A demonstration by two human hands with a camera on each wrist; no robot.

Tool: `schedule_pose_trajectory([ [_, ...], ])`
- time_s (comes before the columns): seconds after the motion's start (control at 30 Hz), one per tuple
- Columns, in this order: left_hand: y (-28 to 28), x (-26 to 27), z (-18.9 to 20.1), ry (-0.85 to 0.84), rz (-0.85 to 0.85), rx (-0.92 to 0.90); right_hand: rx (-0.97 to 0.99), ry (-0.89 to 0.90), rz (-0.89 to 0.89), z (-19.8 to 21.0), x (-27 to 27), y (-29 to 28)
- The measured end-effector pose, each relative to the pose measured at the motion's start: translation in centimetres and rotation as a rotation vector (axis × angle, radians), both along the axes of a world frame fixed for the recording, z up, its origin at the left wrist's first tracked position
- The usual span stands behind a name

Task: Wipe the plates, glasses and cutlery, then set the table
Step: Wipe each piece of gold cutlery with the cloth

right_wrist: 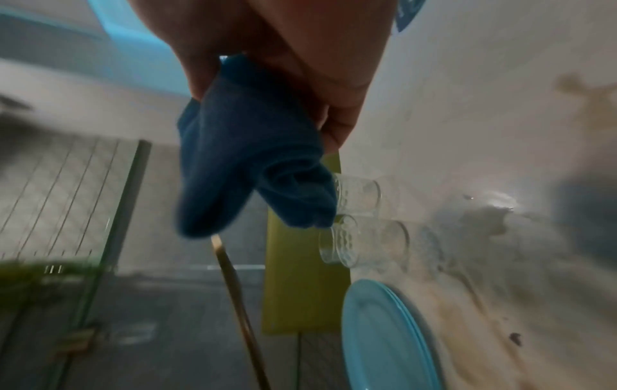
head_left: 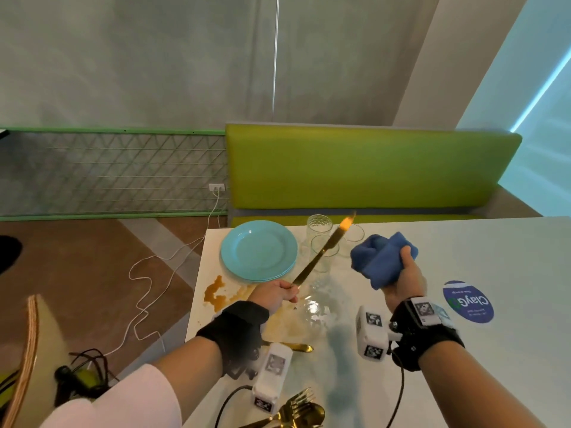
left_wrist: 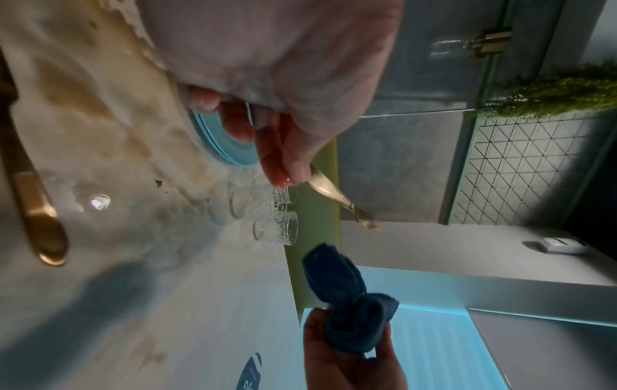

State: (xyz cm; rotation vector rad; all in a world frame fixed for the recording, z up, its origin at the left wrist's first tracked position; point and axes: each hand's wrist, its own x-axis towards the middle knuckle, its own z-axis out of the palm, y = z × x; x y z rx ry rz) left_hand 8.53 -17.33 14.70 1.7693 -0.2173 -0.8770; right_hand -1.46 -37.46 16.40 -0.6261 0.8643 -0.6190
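My left hand (head_left: 275,293) grips the handle of a gold knife (head_left: 321,250), whose blade slants up and to the right above the table. The same knife (left_wrist: 328,188) sticks out past my fingers in the left wrist view. My right hand (head_left: 401,281) holds a bunched blue cloth (head_left: 381,257) a short way right of the blade, not touching it. That cloth (right_wrist: 247,169) hangs from my fingers in the right wrist view. A stack of turquoise plates (head_left: 259,250) lies at the table's far left. Clear glasses (head_left: 319,227) stand beside the plates.
A brown spill (head_left: 216,293) stains the white table (head_left: 463,242) near its left edge. Gold forks and a spoon (head_left: 293,412) lie at the near edge, another gold piece (head_left: 296,346) by my left wrist. A blue round sticker (head_left: 468,301) is at right. A green bench (head_left: 370,168) stands behind.
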Motion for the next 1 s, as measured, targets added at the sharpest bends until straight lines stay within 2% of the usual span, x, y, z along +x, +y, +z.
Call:
schedule_pose_trajectory([
  [0.07,-0.4,-0.2,0.3,-0.004,-0.005,-0.001,-0.049,0.033,0.116,-0.5,0.5,1.4],
  [0.17,-1.5,-1.0,0.1,-0.027,-0.036,0.01,-0.281,0.24,0.26,0.0,2.1,4.3],
  [0.27,-2.4,-2.1,-0.4,-0.051,-0.075,0.01,-0.447,0.329,0.33,0.6,3.6,5.6],
  [0.37,-2.4,-2.4,-0.4,-0.051,-0.023,-0.025,-0.575,0.436,0.403,0.4,4.1,6.2],
  [0.47,-2.4,-1.7,-0.2,-0.049,0.002,-0.068,-0.712,0.484,0.509,-0.3,3.7,7.6],
  [0.57,-2.1,-1.7,-0.7,-0.089,-0.025,-0.082,-0.782,0.509,0.543,-0.7,3.5,8.2],
  [0.63,-1.8,-1.8,-1.1,-0.14,-0.079,-0.068,-0.807,0.552,0.557,-1.0,3.5,7.9],
  [0.73,-1.4,-1.0,-0.7,-0.175,-0.3,0.033,-0.792,0.593,0.573,-1.3,2.8,7.1],
  [0.77,-1.3,-0.3,-0.5,-0.181,-0.324,0.071,-0.789,0.603,0.59,-1.4,2.4,6.7],
  [0.8,-1.2,0.3,0.0,-0.195,-0.309,0.085,-0.79,0.613,0.617,-1.6,2.0,6.5],
  [0.93,-2.2,2.0,1.8,-0.149,-0.031,-0.06,-0.835,0.641,0.759,-2.0,0.8,6.3],
  [1.0,-3.2,1.4,2.2,-0.095,-0.012,-0.069,-0.861,0.649,0.814,-2.1,0.5,6.6],
])
